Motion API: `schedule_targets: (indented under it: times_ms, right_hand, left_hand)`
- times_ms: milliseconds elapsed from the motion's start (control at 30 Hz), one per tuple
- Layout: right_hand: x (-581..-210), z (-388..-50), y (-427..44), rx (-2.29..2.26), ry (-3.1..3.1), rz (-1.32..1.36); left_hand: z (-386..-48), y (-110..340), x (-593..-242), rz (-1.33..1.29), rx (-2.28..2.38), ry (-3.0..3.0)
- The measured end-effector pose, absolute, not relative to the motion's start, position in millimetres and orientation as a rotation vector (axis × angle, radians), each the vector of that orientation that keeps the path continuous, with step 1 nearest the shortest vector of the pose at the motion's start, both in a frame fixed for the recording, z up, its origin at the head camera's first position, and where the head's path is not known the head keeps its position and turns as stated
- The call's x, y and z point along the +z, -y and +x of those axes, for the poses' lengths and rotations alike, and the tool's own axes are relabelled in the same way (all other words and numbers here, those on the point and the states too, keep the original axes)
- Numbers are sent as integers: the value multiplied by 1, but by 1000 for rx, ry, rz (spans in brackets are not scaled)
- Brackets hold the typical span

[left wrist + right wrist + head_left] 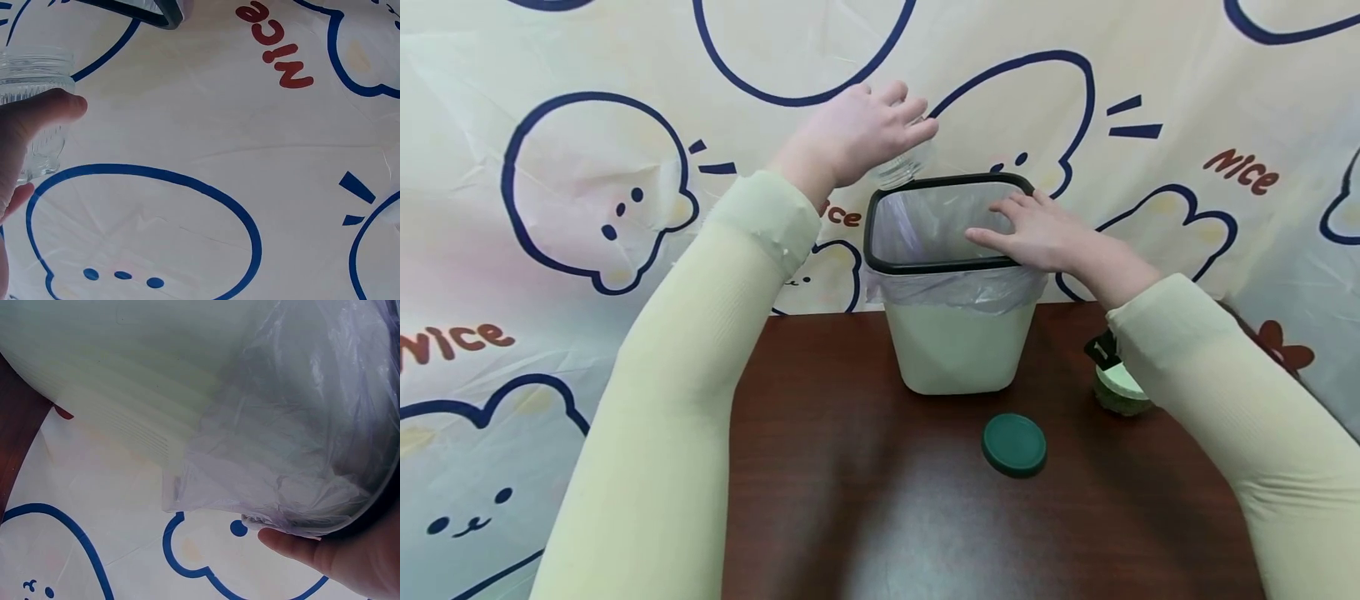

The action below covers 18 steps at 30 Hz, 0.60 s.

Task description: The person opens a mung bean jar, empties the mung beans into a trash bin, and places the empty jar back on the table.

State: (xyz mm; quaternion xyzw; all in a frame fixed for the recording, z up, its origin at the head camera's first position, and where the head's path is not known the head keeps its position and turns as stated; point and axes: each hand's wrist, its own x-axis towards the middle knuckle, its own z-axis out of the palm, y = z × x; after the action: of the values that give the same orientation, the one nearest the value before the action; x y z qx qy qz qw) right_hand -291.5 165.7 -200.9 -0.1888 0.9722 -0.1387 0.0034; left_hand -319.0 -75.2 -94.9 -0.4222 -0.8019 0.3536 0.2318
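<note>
Aloft, left grip (863, 133) holds jar (39, 69) (arm (681, 358) outstretched).

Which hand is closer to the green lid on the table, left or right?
Right. The right hand is at the right rim of the bin, above and beyond the lid; the left hand is higher and farther left, holding the jar.

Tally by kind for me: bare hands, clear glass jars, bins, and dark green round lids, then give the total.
Hands (left hand, right hand): 2
Clear glass jar: 1
Bin: 1
Dark green lid: 1
Total: 5
</note>
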Motion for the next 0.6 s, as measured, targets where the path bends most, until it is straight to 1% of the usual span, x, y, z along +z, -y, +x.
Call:
schedule_targets:
  times_ms: [233,433,600]
  right_hand:
    - [-201,-292,-164,-434,-3043,-600]
    - [-199,-292,-165,-435,-3036,-594]
    - [-199,-292,-166,-432,-3033,-586]
  left_hand:
    - [-316,76,-95,-1088,859,2096]
    - [-314,70,-94,-1139,1006,2073]
    - [-314,70,-92,-1130,928,2141]
